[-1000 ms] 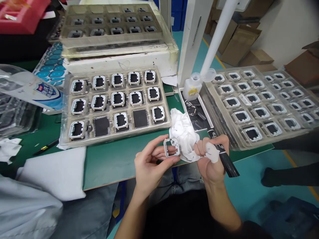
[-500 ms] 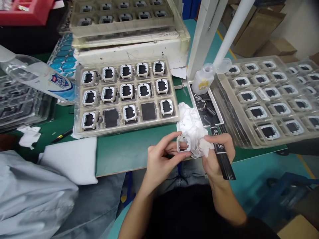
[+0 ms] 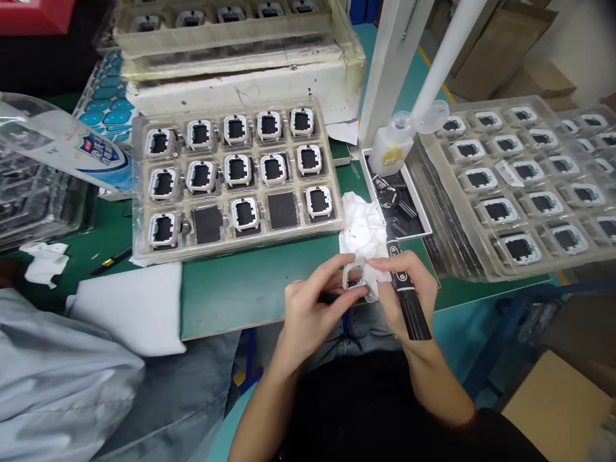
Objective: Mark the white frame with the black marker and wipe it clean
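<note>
A small white frame (image 3: 353,273) is pinched between the thumb and fingers of the left hand (image 3: 308,305), which is closed narrowly around it. The frame is held just above the near edge of the bench (image 3: 231,295), right of centre. A black pen (image 3: 411,311) is gripped in the curled fingers of the right hand (image 3: 409,282), its far end pointing away across the bench. A crumpled white cloth (image 3: 360,224) is pressed against the right side of the frame by the right thumb and forefinger. The two hands are touching at the frame.

Just beyond the hands, a clear tray (image 3: 216,250) is set on the bench, with frames of the same kind seated in most of its pockets. A second tray (image 3: 481,273) of frames lies to the right. Between the two trays, farther back, a small white bottle (image 3: 391,146) stands upright. A white pad (image 3: 129,308) lies at the near left, and beside it a co-worker's grey sleeve (image 3: 58,385) is seen.
</note>
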{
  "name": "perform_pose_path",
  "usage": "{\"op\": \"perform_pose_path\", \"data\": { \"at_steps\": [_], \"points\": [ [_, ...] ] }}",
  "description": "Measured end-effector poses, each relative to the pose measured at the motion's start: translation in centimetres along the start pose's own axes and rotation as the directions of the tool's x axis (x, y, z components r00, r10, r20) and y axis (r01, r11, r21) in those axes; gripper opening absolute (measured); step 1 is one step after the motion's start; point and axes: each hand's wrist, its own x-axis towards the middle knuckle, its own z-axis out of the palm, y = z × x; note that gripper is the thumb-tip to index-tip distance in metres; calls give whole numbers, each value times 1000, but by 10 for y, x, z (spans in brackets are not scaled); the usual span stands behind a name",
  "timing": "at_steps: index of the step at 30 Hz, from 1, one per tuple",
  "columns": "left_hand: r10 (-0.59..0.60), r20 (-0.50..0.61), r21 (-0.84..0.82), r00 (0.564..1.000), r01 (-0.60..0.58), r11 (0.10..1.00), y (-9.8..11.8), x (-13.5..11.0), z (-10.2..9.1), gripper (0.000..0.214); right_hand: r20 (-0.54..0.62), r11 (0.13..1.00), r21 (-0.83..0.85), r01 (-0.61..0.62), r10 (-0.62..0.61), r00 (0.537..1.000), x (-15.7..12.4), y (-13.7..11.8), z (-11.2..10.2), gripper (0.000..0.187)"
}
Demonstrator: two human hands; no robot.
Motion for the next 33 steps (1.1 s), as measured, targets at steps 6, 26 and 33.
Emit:
{"op": "perform_pose_path", "data": {
  "at_steps": [6, 26, 33],
  "points": [
    [85, -9, 132, 996, -83, 988, 0, 0, -1, 43, 31, 1000, 23, -14, 13, 999, 3, -4, -1, 19],
    [312, 41, 262, 949, -312, 913, 0, 7, 2, 40, 107, 997, 44, -62, 57, 993, 7, -4, -9, 6],
    [166, -12, 227, 986, -159, 961, -1, 5, 1, 43, 96, 984, 167, -62, 46, 994, 5, 8, -13, 8]
  ]
}}
